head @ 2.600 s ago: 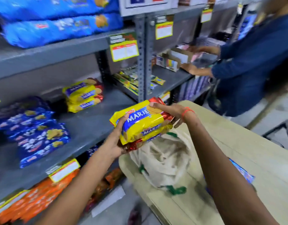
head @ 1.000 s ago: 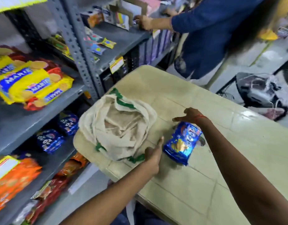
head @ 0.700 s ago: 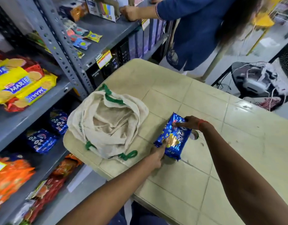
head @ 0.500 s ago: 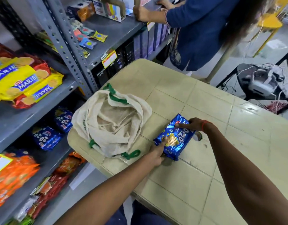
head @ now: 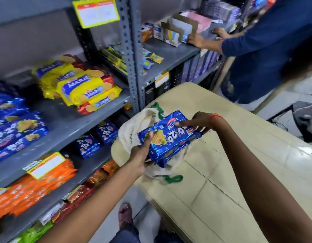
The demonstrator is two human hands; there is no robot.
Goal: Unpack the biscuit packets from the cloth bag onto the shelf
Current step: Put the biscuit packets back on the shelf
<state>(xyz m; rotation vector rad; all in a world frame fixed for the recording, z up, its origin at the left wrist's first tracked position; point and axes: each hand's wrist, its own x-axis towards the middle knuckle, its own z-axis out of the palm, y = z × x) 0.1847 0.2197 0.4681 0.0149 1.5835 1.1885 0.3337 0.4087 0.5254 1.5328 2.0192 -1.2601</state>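
Note:
Both hands hold a blue 20-20 biscuit packet point(head: 169, 137) in the air above the cream cloth bag point(head: 134, 127), which lies slumped on the table's left corner. My left hand point(head: 141, 153) grips the packet's near left end, thumb on top. My right hand point(head: 195, 121) grips its far right end. On the grey shelf point(head: 69, 127) to the left lie yellow Marie packets point(head: 81, 85) in a stack and blue 20-20 packets point(head: 13, 125) further left.
A beige tiled table point(head: 239, 155) carries the bag. Lower shelves hold more blue packets point(head: 97, 137) and orange packets point(head: 34, 186). A person in a blue top point(head: 266, 46) stands at the far shelf with both hands on it. A grey upright post point(head: 132, 55) divides the shelving.
The blue packet was lying on the table beside the bag; both hands have lifted it and carried it left, over the bag, towards the shelf. The view has swung left.

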